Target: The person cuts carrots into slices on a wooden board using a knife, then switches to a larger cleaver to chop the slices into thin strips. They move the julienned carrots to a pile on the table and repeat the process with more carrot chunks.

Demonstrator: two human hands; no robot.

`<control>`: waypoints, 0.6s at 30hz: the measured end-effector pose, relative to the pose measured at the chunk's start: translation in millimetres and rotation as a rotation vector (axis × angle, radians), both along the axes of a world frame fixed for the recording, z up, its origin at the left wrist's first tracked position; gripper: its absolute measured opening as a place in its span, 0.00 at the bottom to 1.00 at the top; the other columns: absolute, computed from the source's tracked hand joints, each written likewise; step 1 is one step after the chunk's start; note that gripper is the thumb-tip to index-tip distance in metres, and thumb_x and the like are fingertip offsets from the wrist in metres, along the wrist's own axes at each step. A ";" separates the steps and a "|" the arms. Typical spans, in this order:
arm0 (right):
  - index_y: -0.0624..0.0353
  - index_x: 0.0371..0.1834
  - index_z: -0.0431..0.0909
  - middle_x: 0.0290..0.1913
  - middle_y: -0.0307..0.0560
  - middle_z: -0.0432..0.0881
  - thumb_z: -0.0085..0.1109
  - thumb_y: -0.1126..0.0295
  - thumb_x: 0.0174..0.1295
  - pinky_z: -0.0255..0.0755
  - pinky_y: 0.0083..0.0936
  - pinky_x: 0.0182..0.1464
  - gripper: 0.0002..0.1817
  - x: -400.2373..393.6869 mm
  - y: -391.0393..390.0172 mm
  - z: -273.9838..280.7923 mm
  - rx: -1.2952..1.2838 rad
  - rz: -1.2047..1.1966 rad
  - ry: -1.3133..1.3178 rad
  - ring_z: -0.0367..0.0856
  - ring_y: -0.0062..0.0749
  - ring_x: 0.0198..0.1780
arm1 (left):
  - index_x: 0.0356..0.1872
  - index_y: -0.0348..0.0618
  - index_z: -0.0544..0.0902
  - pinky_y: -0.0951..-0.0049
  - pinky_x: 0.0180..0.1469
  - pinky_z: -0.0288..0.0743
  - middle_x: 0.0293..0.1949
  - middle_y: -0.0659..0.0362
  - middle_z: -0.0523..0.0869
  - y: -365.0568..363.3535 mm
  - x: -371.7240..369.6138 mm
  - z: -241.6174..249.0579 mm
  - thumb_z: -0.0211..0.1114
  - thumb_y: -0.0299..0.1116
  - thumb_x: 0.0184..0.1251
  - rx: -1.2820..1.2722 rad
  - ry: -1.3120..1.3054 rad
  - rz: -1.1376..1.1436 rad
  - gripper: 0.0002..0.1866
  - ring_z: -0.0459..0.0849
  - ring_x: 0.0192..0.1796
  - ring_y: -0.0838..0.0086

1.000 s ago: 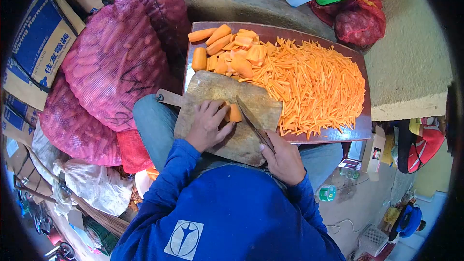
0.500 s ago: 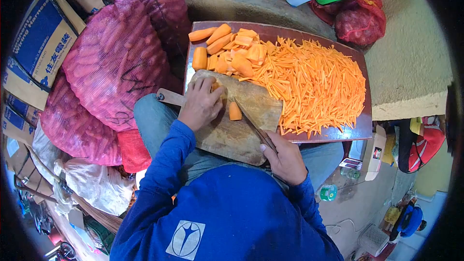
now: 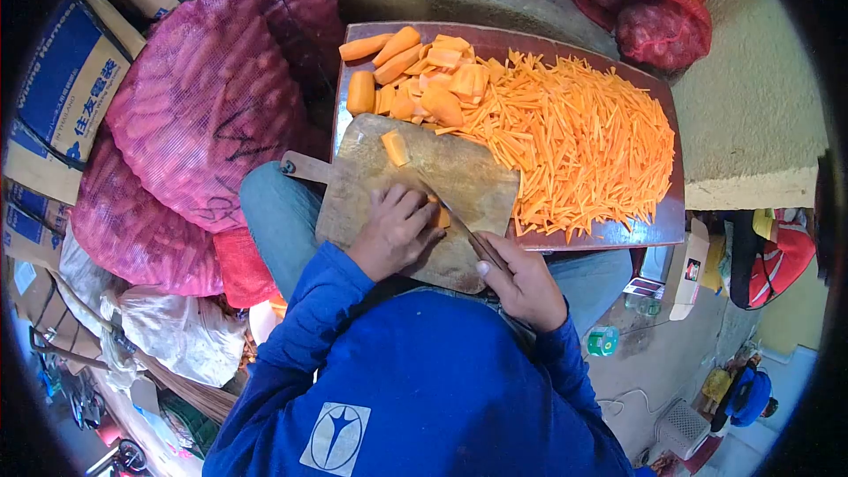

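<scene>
On the wooden cutting board (image 3: 473, 163) across my lap, the curled fingers of my left hand (image 3: 397, 231) press on a carrot piece (image 3: 441, 215), partly hidden under them. My right hand (image 3: 527, 284) grips the handle of a knife (image 3: 449, 201), whose blade lies along that piece. A second carrot piece (image 3: 395, 148) rests apart, near the board's upper left. Beyond the board, a low reddish-brown table (image 3: 666, 228) bears whole carrots (image 3: 364, 47), cut carrot slabs (image 3: 442, 106) and a wide heap of carrot sticks (image 3: 583, 150).
Purple mesh sacks (image 3: 208, 106) of carrots and cardboard boxes (image 3: 66, 79) crowd the left side. Another handle (image 3: 305, 166) sticks out from under the board's left edge. A red mesh bag (image 3: 662, 31) lies behind the table, against a concrete ledge (image 3: 751, 115).
My left hand has moved down the board onto the carrot piece beside the blade. It has left another piece at the upper left. My right hand keeps hold of the knife.
</scene>
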State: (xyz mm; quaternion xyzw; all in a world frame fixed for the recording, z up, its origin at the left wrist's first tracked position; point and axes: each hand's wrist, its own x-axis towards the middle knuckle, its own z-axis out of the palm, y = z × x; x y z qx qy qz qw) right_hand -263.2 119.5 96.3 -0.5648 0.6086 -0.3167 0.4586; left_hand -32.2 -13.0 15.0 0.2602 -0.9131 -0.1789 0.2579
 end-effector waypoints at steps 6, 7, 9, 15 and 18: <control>0.63 0.72 0.77 0.51 0.67 0.89 0.63 0.68 0.78 0.84 0.44 0.53 0.23 5.4 8.7 -2.4 -0.011 -0.014 0.021 0.91 0.65 0.52 | 0.55 0.40 0.87 0.53 0.57 0.68 0.49 0.55 0.84 17.0 -1.9 -3.5 0.79 0.38 0.64 -0.115 -0.016 0.054 0.21 0.81 0.53 0.59; 0.62 0.72 0.77 0.51 0.68 0.89 0.64 0.67 0.78 0.84 0.44 0.53 0.23 7.0 10.0 -1.3 -0.003 -0.012 0.041 0.90 0.66 0.53 | 0.55 0.40 0.87 0.53 0.57 0.68 0.49 0.55 0.84 17.4 -2.8 -3.0 0.79 0.38 0.64 -0.109 -0.016 0.051 0.21 0.81 0.53 0.59; 0.62 0.72 0.77 0.52 0.68 0.89 0.64 0.67 0.78 0.84 0.45 0.53 0.23 11.5 11.3 1.5 -0.028 -0.004 0.076 0.90 0.67 0.53 | 0.55 0.41 0.87 0.53 0.57 0.68 0.50 0.54 0.84 16.7 -3.4 -1.2 0.79 0.39 0.64 -0.135 -0.022 0.035 0.21 0.81 0.53 0.59; 0.62 0.71 0.79 0.52 0.68 0.89 0.65 0.67 0.77 0.84 0.44 0.54 0.22 9.8 16.4 -3.0 -0.088 -0.065 0.134 0.90 0.65 0.54 | 0.53 0.41 0.86 0.52 0.57 0.68 0.54 0.52 0.85 15.5 -10.4 5.7 0.78 0.40 0.66 -0.039 -0.016 0.094 0.20 0.80 0.54 0.56; 0.63 0.70 0.79 0.52 0.68 0.89 0.66 0.68 0.77 0.84 0.43 0.55 0.22 6.2 18.0 -3.9 -0.080 -0.138 0.112 0.91 0.64 0.54 | 0.54 0.41 0.86 0.52 0.57 0.69 0.55 0.51 0.84 11.8 -8.6 -0.7 0.78 0.40 0.67 -0.013 -0.033 0.087 0.20 0.80 0.55 0.55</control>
